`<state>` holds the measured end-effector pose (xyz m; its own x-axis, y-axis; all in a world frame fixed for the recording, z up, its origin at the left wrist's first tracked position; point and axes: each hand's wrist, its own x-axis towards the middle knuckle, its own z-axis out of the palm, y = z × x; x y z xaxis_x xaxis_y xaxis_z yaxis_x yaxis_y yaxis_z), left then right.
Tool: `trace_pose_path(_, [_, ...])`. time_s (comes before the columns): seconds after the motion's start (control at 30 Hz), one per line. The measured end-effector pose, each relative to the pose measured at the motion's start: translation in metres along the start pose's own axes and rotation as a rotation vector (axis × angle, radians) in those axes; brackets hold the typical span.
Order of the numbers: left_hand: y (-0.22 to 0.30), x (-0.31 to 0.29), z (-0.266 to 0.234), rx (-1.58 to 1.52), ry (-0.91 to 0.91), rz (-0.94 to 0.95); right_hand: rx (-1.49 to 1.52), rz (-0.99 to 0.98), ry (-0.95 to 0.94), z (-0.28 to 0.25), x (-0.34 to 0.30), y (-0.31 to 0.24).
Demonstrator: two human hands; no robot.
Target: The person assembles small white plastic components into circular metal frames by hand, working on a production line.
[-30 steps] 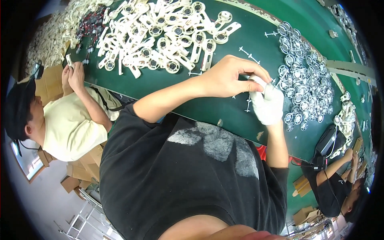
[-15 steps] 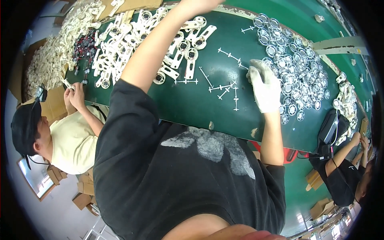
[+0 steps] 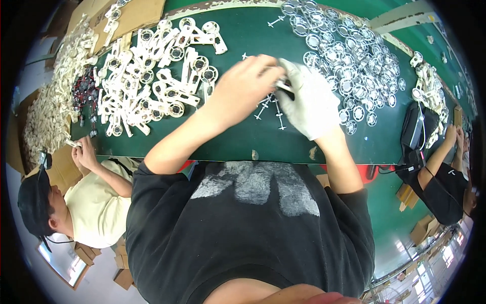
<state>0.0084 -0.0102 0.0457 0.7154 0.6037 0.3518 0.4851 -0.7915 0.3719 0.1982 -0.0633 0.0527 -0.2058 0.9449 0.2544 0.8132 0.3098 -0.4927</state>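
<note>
Holding a small white part (image 3: 285, 87) tight in the gloved right hand (image 3: 309, 99), over the middle of the worktop (image 3: 223, 144). Close by with the bare left hand (image 3: 248, 83); cannot tell that grip, too blurry. See white pieces (image 3: 182, 96) piled left, shiny rounds (image 3: 347, 83) right.

No words or numbers can be read here. A small white mark (image 3: 451, 172) sits on the black shirt (image 3: 443, 195) of the person (image 3: 438, 153) at the right, but it is too tiny to read. The big pale print (image 3: 251, 182) on the near black shirt (image 3: 243, 238) is made of patches and shows no letters.
</note>
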Motion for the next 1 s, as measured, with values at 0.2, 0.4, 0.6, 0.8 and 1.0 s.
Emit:
trace_pose_path(0.2, [0.017, 0.063, 0.058, -0.200, 0.206, 0.068, -0.044, 0.725, 0.086, -0.050, -0.046, 0.036])
trace_pose_path(0.4, [0.034, 0.144, 0.045, 0.912, 0.371, 0.379, -0.196, 0.724, 0.618, -0.072, -0.091, 0.167])
trace_pose_path(0.6, [0.003, 0.113, 0.118, 0.107, -0.065, 0.026, -0.107, 0.421, 0.550, -0.023, -0.074, 0.157])
trace_pose_path(0.8, [0.005, 0.075, 0.096, 0.039, -0.064, -0.054, -0.135, 0.324, 0.508, 0.001, -0.047, 0.116])
trace_pose_path(1.0, [-0.008, 0.038, 0.076, -0.003, -0.016, -0.105, -0.051, 0.204, 0.499, 0.023, -0.030, 0.099])
